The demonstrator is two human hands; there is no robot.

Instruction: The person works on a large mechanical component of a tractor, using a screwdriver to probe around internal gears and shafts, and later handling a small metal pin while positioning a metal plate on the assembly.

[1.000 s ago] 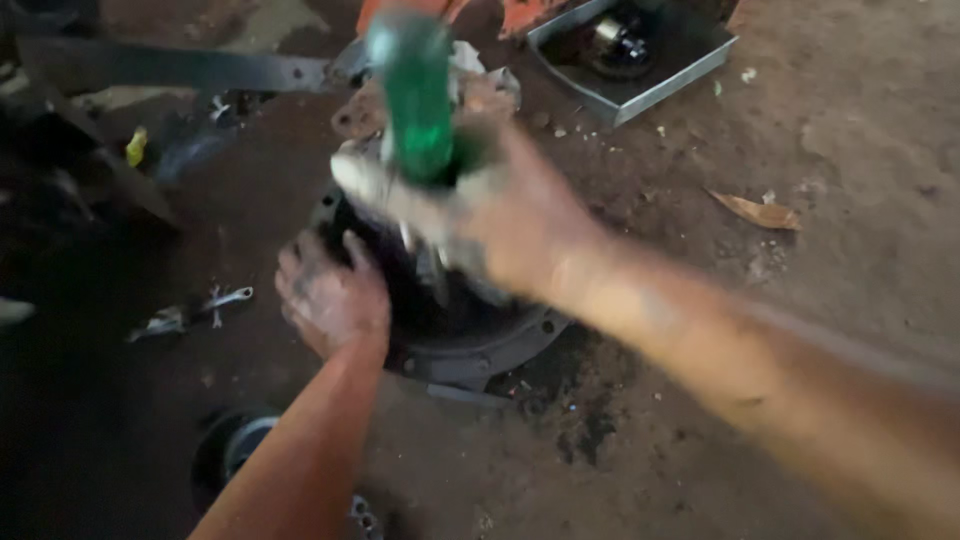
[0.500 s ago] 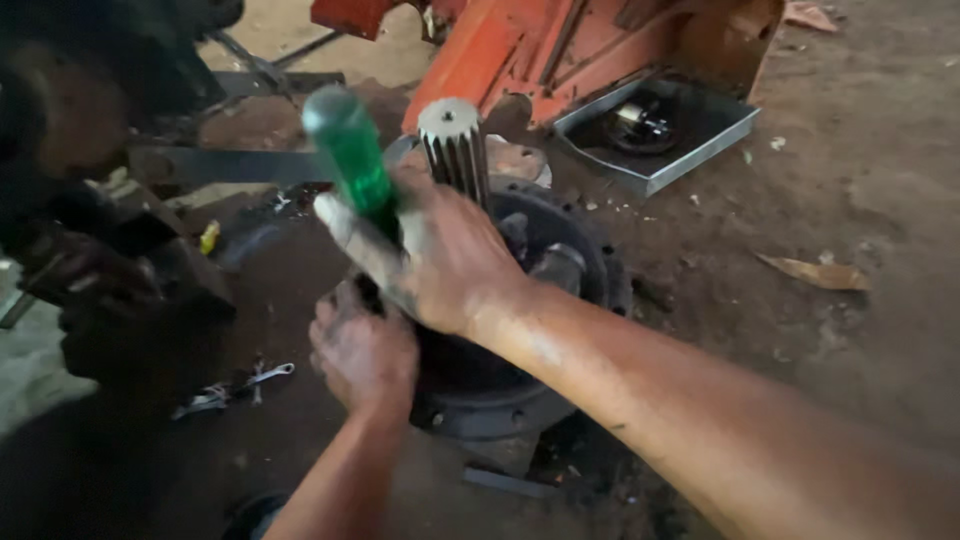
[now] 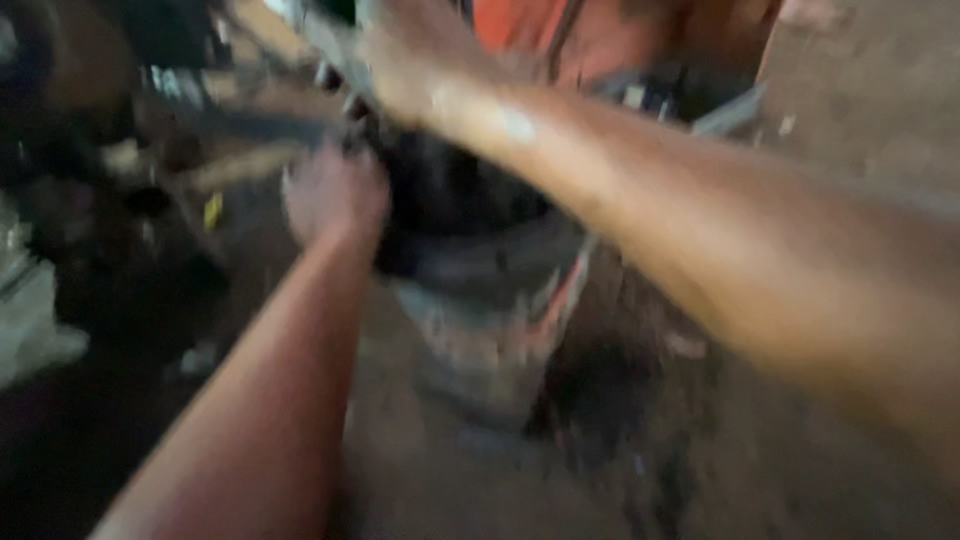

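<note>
Currently my left hand point(image 3: 335, 190) rests against the dark round housing point(image 3: 455, 205); right hand point(image 3: 415, 60) above it, grips unclear through blur; work unfinished

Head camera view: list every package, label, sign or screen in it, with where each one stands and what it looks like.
None can be made out; the picture is heavily blurred.
Left hand: rests against the dark round machine part at centre.
Right hand: reaches over the top of that part; what it holds cannot be told.
Orange machine body: behind, at the top; any markings are unreadable blur.
</note>
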